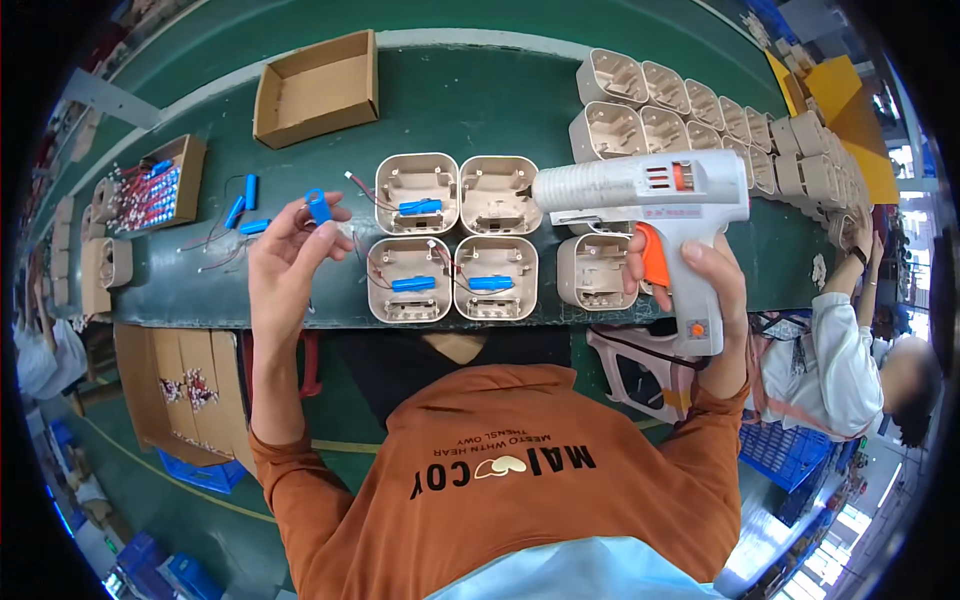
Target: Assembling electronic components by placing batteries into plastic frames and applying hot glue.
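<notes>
My left hand (pixel 283 268) pinches a blue cylindrical battery (pixel 318 208) between thumb and fingers, left of a group of beige plastic housings. In my right hand (pixel 718 278) is a white hot glue gun (pixel 645 190) with an orange trigger, its nozzle pointing left over the far right housing (pixel 490 222) of that group. No battery shows in that housing. A blue battery (pixel 420 208) lies in the far left housing, another battery (pixel 412 284) in the near left one, and a third battery (pixel 490 283) in the near right one.
Loose wired batteries (pixel 235 212) lie left of my left hand, near a cardboard box (pixel 188 180) of batteries. An open carton (pixel 318 90) stands at the back. Rows of housings (pixel 612 130) fill the back right; a single housing (pixel 590 280) sits under the gun. A co-worker (pixel 825 350) is at right.
</notes>
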`<state>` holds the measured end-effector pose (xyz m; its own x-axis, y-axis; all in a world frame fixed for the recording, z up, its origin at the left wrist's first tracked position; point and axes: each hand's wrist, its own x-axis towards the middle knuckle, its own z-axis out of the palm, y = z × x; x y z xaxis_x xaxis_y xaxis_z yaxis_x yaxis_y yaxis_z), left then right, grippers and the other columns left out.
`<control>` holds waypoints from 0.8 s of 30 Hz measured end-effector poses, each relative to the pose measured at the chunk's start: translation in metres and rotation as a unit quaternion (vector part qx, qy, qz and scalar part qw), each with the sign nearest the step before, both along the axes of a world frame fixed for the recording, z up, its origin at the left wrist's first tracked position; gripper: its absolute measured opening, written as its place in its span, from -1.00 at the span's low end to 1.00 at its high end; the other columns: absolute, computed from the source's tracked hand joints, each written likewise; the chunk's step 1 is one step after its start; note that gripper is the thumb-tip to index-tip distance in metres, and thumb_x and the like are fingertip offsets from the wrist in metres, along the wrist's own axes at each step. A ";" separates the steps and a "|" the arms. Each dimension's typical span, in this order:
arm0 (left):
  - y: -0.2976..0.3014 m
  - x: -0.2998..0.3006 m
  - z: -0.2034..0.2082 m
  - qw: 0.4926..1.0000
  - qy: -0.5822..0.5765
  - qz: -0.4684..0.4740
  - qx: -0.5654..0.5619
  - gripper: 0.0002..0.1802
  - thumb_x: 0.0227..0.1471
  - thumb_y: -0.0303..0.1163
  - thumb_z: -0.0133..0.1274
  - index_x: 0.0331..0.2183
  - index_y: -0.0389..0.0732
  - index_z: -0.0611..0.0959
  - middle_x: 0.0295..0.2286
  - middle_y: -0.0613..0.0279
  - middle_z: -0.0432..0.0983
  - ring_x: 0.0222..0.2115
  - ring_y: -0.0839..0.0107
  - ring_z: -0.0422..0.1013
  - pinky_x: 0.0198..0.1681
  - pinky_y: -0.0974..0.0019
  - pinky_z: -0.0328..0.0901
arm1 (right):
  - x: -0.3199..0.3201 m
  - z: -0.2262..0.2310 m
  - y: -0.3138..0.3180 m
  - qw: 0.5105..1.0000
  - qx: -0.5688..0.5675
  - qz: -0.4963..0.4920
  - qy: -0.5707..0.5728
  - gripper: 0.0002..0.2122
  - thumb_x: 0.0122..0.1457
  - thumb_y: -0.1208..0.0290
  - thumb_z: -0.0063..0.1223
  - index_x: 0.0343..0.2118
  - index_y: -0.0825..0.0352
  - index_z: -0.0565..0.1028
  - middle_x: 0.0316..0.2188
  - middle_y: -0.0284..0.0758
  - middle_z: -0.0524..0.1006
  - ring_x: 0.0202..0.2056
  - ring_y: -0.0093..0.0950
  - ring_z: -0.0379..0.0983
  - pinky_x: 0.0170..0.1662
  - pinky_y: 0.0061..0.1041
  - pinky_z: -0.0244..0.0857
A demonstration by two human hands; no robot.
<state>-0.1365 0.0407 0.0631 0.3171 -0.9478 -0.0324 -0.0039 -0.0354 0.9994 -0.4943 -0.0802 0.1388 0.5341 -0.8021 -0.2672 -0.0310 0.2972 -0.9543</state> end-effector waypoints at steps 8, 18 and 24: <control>-0.050 -0.020 0.010 0.999 0.014 -0.045 0.007 -0.67 0.09 -0.62 0.04 -0.06 -0.45 0.51 -0.38 0.19 0.50 -0.47 0.58 0.45 -0.43 0.54 0.35 | 0.011 -0.021 -0.043 0.991 0.072 0.106 0.041 -0.65 0.16 0.25 -0.06 -0.23 0.51 0.46 -0.51 -0.24 0.50 -0.47 -0.49 0.47 -0.57 -0.63 0.20; -0.086 -0.040 -0.001 0.987 -0.009 -0.135 0.089 -0.74 0.00 -0.61 0.15 -0.22 -0.45 0.54 -0.42 0.21 0.54 -0.52 0.60 0.47 -0.45 0.54 0.38 | -0.004 -0.017 -0.047 0.990 0.108 0.078 0.042 -0.69 0.15 0.31 -0.05 -0.24 0.53 0.45 -0.55 -0.23 0.48 -0.55 -0.50 0.44 -0.59 -0.62 0.17; -0.099 -0.060 -0.007 0.969 -0.099 -0.180 0.139 -0.83 -0.02 -0.59 0.16 -0.31 -0.43 0.60 -0.54 0.27 0.53 -0.57 0.63 0.43 -0.49 0.51 0.34 | -0.014 -0.022 -0.040 0.992 0.102 0.069 -0.037 -0.62 0.10 0.27 -0.03 -0.20 0.57 0.43 -0.50 -0.16 0.50 -0.53 -0.44 0.49 -0.62 -0.64 0.22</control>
<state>-0.1961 -0.0586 0.0559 -0.0060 -0.9617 -0.2740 -0.2571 -0.2633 0.9298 -0.5087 -0.1206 0.1168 0.6586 -0.6535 -0.3731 -0.0176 0.4823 -0.8758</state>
